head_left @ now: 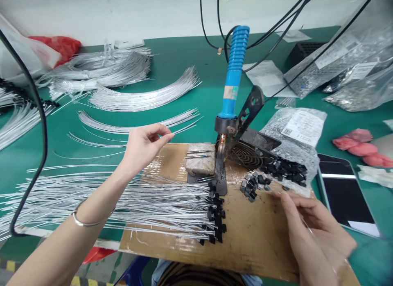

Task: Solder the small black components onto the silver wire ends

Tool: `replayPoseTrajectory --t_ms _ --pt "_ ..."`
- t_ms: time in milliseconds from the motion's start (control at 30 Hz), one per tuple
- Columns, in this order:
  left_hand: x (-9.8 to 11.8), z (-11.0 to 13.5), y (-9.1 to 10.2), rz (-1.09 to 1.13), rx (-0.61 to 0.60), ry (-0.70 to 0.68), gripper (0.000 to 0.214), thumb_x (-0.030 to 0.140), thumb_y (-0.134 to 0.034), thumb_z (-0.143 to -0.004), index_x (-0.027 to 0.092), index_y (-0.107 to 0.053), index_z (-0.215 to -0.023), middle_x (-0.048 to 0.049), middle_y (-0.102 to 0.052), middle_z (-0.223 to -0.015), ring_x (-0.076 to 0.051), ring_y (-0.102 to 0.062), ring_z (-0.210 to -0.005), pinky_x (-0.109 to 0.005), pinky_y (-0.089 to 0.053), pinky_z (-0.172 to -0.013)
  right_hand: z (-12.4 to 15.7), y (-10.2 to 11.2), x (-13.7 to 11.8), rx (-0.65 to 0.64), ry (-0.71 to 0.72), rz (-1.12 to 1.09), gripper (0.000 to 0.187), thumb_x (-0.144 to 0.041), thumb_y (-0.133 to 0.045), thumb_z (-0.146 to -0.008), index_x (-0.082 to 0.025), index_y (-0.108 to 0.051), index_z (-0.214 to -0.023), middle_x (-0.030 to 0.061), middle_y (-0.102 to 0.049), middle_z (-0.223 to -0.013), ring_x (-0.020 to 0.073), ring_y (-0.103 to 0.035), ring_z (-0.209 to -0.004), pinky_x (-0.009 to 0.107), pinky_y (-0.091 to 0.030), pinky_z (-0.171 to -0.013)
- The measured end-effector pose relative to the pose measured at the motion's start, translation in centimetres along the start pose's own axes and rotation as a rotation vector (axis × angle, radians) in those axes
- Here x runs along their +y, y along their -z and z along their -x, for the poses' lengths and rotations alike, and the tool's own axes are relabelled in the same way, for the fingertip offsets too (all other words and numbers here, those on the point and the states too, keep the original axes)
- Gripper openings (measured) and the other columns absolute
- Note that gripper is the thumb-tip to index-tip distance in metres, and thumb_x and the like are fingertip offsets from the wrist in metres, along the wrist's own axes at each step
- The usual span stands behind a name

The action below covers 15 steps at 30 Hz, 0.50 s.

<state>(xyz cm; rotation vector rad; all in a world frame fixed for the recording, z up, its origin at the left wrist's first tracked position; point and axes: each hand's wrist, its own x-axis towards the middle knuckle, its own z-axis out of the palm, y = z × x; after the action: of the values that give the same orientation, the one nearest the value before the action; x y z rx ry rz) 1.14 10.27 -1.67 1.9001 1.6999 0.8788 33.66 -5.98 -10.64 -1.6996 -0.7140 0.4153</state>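
Observation:
My left hand is closed in a pinch at the ends of a few thin silver-white wires above the green mat. My right hand has thumb and forefinger together beside a small pile of black pieces. A thin shiny strand crosses its palm; what the fingertips hold is too small to make out. Between my hands, a blue-handled soldering iron points tip down in a black metal stand. Below my left forearm lie many wires with black connectors on their right ends.
A cardboard sheet covers the front of the green table. A wrapped block sits left of the iron. Curved wire bundles lie behind. Plastic bags and a phone are at right; a black cable hangs at left.

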Motion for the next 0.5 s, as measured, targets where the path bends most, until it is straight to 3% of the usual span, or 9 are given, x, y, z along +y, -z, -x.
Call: replayPoseTrajectory --t_ms 133,267,367,500 --pt "0.8 2.8 1.7 -0.008 -0.142 0.017 0.022 0.04 -0.076 -0.087 0.022 -0.075 -0.074 -0.0019 -0.071 -0.067 -0.016 -0.052 -0.058 -0.029 -0.037 -0.055 0.0 -0.1 -0.6 0.021 0.005 -0.026 0.039 -0.054 -0.092 -0.075 -0.02 -0.074 -0.083 0.0058 -0.079 -0.081 0.0223 -0.075 -0.074 0.033 -0.06 -0.075" --pt "0.9 5.3 3.6 0.146 -0.469 0.115 0.026 0.042 -0.076 -0.088 0.023 -0.076 -0.071 0.0002 -0.058 -0.054 -0.014 -0.043 -0.05 -0.027 -0.031 -0.048 0.8 0.4 -1.7 -0.037 0.0 -0.066 0.035 -0.055 -0.079 -0.089 -0.022 -0.07 -0.091 -0.0013 -0.069 -0.068 0.0158 -0.063 -0.058 0.029 -0.051 -0.062" --pt "0.8 7.0 3.8 0.269 -0.651 0.2 0.021 0.038 -0.077 -0.089 0.023 -0.077 -0.074 0.0006 -0.058 -0.059 -0.013 -0.043 -0.054 -0.025 -0.032 -0.05 2.6 0.9 -2.9 -0.272 -0.076 -0.108 0.033 -0.049 -0.068 -0.1 -0.02 -0.073 -0.085 -0.0014 -0.064 -0.064 0.0128 -0.059 -0.056 0.026 -0.046 -0.056" --pt "0.9 9.0 2.4 0.374 -0.747 0.263 0.02 0.037 -0.074 -0.092 0.022 -0.076 -0.078 0.0015 -0.06 -0.063 -0.012 -0.045 -0.058 -0.023 -0.034 -0.054 5.2 -0.2 -5.1 -0.706 -0.231 -0.197 0.027 -0.043 -0.071 -0.098 -0.02 -0.073 -0.085 -0.0043 -0.059 -0.062 0.0078 -0.047 -0.047 0.022 -0.035 -0.047"
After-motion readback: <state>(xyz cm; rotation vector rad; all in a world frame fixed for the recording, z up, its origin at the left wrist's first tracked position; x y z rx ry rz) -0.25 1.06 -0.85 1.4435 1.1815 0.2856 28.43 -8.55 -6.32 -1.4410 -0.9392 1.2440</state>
